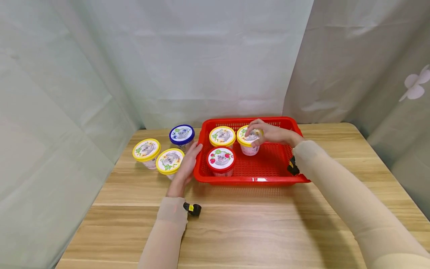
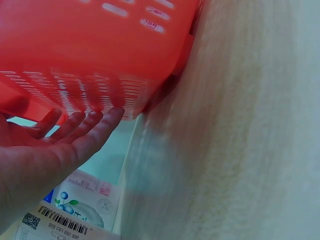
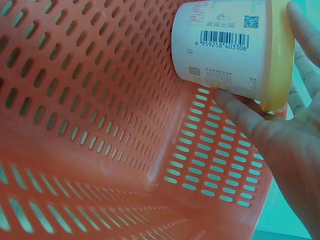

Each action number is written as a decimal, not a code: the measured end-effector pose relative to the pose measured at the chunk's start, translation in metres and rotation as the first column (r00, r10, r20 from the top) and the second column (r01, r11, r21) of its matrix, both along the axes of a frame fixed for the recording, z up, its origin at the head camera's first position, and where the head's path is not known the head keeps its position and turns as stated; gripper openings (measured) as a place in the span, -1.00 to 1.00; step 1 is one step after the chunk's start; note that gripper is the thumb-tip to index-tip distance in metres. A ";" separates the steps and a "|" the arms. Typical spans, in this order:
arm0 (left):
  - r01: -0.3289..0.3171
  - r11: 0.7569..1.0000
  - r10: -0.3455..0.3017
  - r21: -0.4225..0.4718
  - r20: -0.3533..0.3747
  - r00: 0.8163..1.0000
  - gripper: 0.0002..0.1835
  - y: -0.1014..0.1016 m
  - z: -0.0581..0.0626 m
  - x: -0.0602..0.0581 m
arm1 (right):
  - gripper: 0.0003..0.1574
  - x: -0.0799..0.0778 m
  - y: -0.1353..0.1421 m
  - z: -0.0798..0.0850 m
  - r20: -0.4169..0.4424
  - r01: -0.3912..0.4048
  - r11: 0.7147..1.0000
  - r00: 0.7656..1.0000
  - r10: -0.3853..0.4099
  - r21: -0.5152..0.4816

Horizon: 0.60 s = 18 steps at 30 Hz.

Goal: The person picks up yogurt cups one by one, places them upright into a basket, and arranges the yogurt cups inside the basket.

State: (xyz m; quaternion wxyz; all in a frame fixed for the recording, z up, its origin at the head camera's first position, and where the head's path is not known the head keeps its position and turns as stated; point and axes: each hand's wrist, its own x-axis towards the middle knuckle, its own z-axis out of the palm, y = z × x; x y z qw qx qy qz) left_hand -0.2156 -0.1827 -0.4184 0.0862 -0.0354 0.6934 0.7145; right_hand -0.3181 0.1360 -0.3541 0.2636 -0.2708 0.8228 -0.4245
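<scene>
A red plastic basket [image 1: 273,164] with slotted walls stands towards the back of the table. Inside it my right hand [image 1: 268,133] grips a yellow-lidded tub [image 1: 250,150] by the lid and side. The right wrist view shows the thumb along the tub's white side [image 3: 220,55], its base against the slotted floor. Beside it in the basket are another yellow-lidded tub [image 1: 222,136] and a red-lidded tub [image 1: 221,158]. My left hand [image 1: 188,164] lies along the basket's left end; in the left wrist view its extended fingers [image 2: 102,127] reach the slotted wall.
Left of the basket stand a blue-lidded tub [image 1: 181,133] and two yellow-lidded tubs, one by my left hand [image 1: 170,160], the other tub [image 1: 146,149] farther left. Pale curtains [image 1: 215,63] hang behind the wooden table [image 1: 235,231].
</scene>
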 end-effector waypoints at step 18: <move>0.010 1.000 -0.010 0.024 -0.016 1.000 -0.41 0.003 -0.001 -0.003 | -0.43 -0.013 0.001 -0.015 -0.045 0.024 1.000 0.999 -0.023 0.012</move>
